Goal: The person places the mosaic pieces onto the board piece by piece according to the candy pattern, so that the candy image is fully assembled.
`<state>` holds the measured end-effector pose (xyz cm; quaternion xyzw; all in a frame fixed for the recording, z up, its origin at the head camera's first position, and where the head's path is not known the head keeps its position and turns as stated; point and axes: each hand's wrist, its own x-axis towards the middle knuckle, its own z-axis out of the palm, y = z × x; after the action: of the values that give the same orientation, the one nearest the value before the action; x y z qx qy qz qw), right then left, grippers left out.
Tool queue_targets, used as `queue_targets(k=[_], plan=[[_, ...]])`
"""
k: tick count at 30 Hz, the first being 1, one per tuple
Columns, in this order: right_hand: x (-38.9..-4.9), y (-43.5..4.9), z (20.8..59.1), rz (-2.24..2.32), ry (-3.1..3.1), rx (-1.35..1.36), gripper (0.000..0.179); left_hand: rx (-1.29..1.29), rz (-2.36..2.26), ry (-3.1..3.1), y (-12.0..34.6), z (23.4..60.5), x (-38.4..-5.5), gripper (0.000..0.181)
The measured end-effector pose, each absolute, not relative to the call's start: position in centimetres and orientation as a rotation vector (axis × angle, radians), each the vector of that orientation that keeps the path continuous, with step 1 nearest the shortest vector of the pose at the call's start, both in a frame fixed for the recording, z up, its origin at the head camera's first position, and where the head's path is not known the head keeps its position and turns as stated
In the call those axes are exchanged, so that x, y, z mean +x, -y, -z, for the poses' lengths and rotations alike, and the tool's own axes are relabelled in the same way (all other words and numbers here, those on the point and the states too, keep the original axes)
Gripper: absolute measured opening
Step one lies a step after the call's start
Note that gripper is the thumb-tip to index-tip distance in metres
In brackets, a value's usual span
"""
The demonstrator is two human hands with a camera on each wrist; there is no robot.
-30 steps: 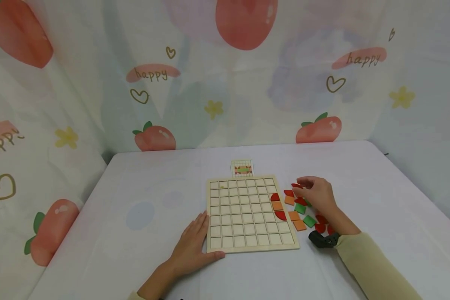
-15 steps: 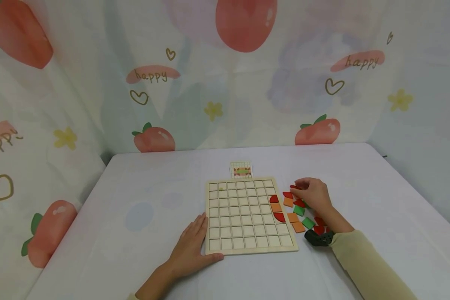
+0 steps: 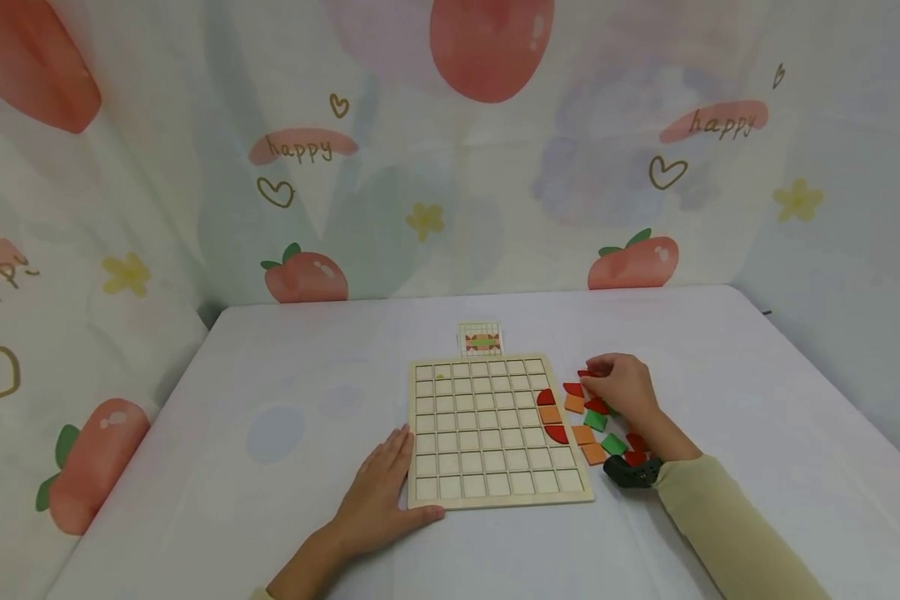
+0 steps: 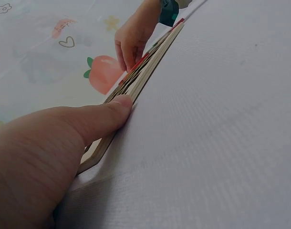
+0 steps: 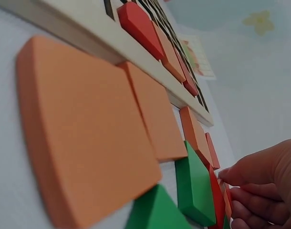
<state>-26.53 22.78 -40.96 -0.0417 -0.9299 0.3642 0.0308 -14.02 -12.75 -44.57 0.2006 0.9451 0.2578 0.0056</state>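
Observation:
My left hand (image 3: 378,492) lies at the near left corner of a wooden grid board (image 3: 502,502), fingers straight along its left side and thumb on the front edge. The left wrist view shows that thumb (image 4: 105,117) pressing on the board's rim. On the board's right column sit an orange square tile (image 3: 551,415) and two red curved-edge tiles, one behind it and one in front. Right of the board, my right hand (image 3: 626,387) pinches a red tile (image 3: 585,373) between thumb and fingertips, low over the loose tiles. Its fingers partly hide that tile.
Loose orange tiles (image 3: 593,453), green tiles (image 3: 613,444) and red tiles (image 3: 572,389) lie right of the board, some under my right forearm. Behind the board a small pattern card (image 3: 480,340) shows a coloured grid design. A printed cloth (image 3: 390,125) hangs beyond the table.
The head view has shifted slightly. My right hand stays at the same red tile among the loose pieces, and my left hand stays on the board.

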Motion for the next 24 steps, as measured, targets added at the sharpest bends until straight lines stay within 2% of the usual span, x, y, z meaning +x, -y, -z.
queue_targets(k=[24], plan=[[-26.97, -22.72, 41.84, -1.047, 2.811, -0.159, 0.032, 0.631, -0.816, -2.955, 12.75, 44.46, -14.01, 0.105]])
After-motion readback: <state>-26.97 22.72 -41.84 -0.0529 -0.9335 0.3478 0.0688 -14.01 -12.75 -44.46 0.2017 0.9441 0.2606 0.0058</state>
